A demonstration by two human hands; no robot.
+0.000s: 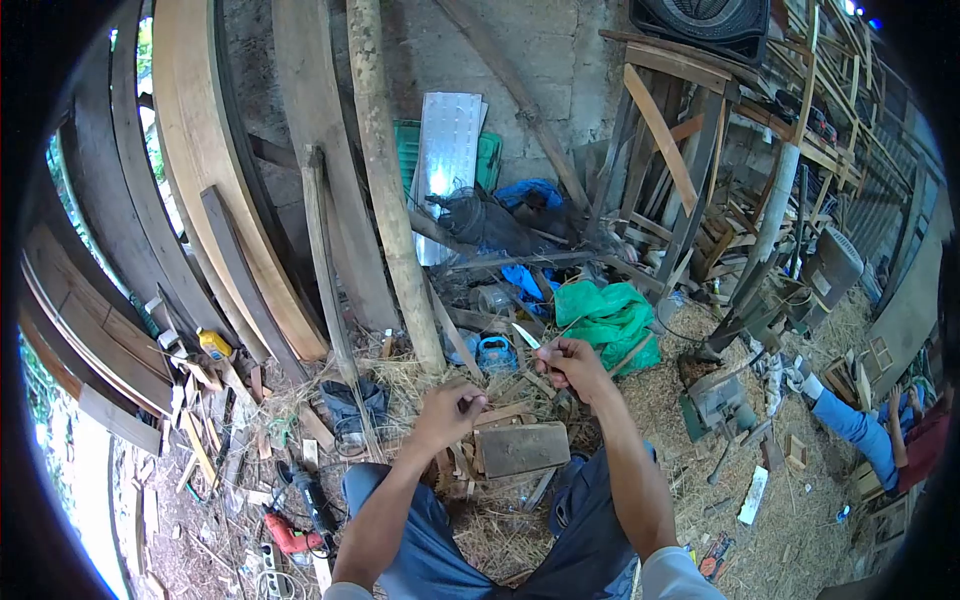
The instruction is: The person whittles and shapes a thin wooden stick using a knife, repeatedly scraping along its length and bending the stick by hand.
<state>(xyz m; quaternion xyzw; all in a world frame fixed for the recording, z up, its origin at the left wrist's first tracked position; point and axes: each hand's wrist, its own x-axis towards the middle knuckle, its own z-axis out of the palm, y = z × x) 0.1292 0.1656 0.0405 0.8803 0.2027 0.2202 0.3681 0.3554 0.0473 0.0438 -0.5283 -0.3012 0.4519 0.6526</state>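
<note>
My right hand (572, 365) is closed round the handle end of a small knife (525, 336), whose pale pointed blade sticks out up and to the left. My left hand (447, 412) is held lower and to the left, its fingers curled together; whatever they may hold is too small or hidden to make out. The hands are apart from each other. Below and between them, in front of my knees, rests a wooden block (522, 449) among shavings and offcuts.
Long boards (190, 130) and a pole (385, 190) lean at the left and centre. Beyond my hands lies a green sack (605, 318). A red power tool (290, 535) is by my left leg. At right stands a vise-like metal device (718, 405); another person's leg (855, 432) shows.
</note>
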